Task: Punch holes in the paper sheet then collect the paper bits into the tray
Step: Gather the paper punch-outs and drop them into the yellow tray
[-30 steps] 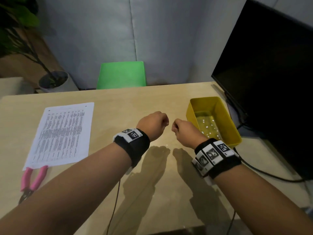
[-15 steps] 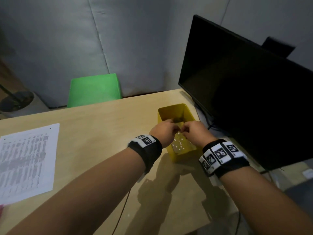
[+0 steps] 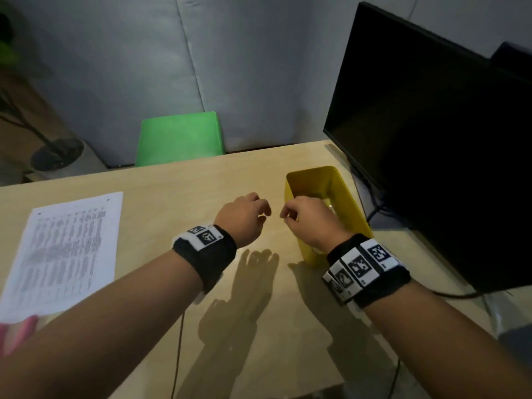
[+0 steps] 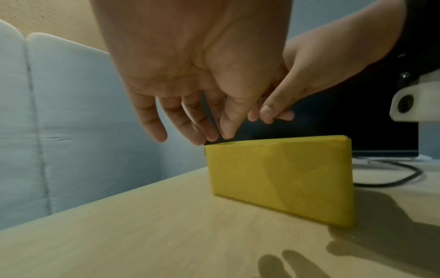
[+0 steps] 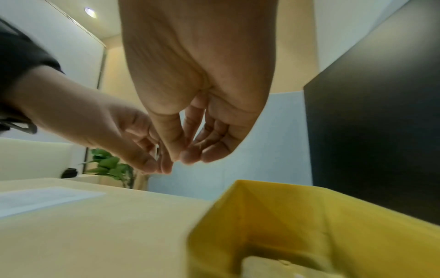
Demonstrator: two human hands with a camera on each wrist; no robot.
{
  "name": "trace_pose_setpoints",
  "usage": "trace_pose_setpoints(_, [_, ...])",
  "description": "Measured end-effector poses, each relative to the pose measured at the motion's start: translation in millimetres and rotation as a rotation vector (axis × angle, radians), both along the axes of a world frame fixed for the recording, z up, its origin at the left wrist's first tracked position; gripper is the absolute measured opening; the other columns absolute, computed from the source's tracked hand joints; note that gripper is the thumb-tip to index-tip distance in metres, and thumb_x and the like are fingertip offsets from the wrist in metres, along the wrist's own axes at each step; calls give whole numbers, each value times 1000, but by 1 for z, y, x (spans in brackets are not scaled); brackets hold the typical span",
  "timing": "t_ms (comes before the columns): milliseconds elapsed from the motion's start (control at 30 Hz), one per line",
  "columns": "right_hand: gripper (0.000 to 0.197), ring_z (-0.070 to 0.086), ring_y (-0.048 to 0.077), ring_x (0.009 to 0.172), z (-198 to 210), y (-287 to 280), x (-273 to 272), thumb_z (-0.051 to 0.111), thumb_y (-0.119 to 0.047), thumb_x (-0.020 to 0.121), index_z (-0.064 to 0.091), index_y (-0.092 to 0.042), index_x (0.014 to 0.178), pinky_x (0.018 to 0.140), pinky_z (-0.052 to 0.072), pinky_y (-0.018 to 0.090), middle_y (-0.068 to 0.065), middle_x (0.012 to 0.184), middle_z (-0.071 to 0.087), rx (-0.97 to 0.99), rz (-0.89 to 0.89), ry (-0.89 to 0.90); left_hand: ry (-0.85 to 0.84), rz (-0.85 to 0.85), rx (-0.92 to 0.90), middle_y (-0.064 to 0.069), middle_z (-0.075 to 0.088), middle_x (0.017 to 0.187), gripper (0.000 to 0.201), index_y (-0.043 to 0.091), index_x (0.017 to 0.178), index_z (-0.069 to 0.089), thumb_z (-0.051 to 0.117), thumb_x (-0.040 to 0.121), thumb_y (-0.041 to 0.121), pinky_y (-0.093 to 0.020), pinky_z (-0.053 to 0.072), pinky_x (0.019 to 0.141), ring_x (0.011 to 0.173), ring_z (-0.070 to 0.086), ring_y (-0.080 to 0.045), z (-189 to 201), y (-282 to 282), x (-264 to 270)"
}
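The yellow tray (image 3: 311, 171) stands at the right of the wooden table, in front of the monitor. My right hand (image 3: 283, 218) hovers over the tray's near left rim and hides most of its floor. Its thumb tip meets the fingertips (image 5: 188, 158), and no paper bit shows between them. My left hand (image 3: 266, 214) hangs just left of the tray above bare table, its fingers (image 4: 157, 131) relaxed and pointing down, empty. The two hands nearly touch. The printed paper sheet (image 3: 66, 249) lies flat at the left. The pink punch (image 3: 14, 332) sits at its near corner, cut off by the frame edge.
A black monitor (image 3: 431, 139) rises close behind and right of the tray, with a cable (image 3: 460, 295) on the table beside it. A green chair (image 3: 181, 139) stands past the far table edge, a plant pot (image 3: 57, 154) at far left. Thin wires run under my forearms.
Half a second ago both hands were over the tray's middle; now they have drawn back to its left rim, and the left hand's fingers have loosened.
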State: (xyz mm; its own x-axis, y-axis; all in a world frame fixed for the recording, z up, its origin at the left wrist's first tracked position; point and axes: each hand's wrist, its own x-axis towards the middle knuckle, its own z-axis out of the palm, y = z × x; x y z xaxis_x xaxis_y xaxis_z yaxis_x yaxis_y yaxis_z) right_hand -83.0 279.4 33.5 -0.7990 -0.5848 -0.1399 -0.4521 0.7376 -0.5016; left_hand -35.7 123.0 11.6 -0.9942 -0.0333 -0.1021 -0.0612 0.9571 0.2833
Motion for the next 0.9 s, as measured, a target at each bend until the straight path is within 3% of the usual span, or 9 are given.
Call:
trace_pose_setpoints(133, [22, 61, 22, 100, -31, -36, 20, 53, -13, 93, 68, -17, 109, 88, 51, 32, 5, 112, 66, 187, 179, -99, -126, 67, -61, 1, 56, 120, 24, 25, 115, 61, 47, 95, 22, -34, 47, 77, 102, 58, -22, -8, -38, 35])
trace_pose_setpoints(267, [35, 59, 24, 111, -68, -47, 32, 51, -11, 92, 61, -18, 124, 94, 47, 32, 6, 124, 63, 317, 188, -189, -208, 119, -67, 2, 54, 122, 27, 27, 116, 61, 46, 95, 21, -33, 46, 79, 106, 57, -22, -23, -57, 65])
trace_pose_setpoints(367, [37, 60, 28, 110, -86, -45, 35, 46, -6, 93, 63, -18, 123, 94, 49, 34, 9, 124, 61, 397, 211, -176, -245, 142, -55, 3, 55, 121, 27, 28, 115, 62, 48, 94, 21, -34, 48, 81, 106, 57, -21, -33, -64, 82])
trace_pose_setpoints(500, [34, 59, 32, 95, -99, -43, 39, 41, -15, 96, 61, -22, 123, 85, 51, 38, 11, 112, 50, 446, 244, -108, -255, 151, -47, 3, 55, 120, 27, 29, 114, 62, 50, 92, 21, -33, 48, 81, 105, 58, -21, -42, -68, 98])
trace_pose_setpoints(667, [34, 57, 34, 107, -104, -48, 41, 38, -23, 100, 58, -14, 126, 93, 48, 39, 12, 119, 47, 480, 203, -102, -240, 131, -36, 3, 55, 120, 26, 29, 114, 63, 48, 93, 23, -33, 48, 81, 105, 57, -21, -47, -69, 104])
trace_pose_setpoints(767, [28, 59, 30, 103, -106, -51, 48, 50, -28, 96, 61, -11, 115, 84, 49, 36, 9, 114, 51, 450, 142, -91, -243, 88, -21, 3, 56, 118, 25, 28, 113, 62, 50, 91, 25, -34, 47, 81, 105, 57, -21, -50, -64, 110])
trace_pose_setpoints(900, [20, 60, 19, 80, -114, -51, 60, 60, -29, 88, 60, -13, 101, 68, 47, 29, -1, 89, 60, 352, 54, -1, -293, -68, 0, 4, 58, 113, 23, 29, 107, 64, 56, 87, 37, -34, 46, 78, 103, 57, -20, -53, -52, 124])
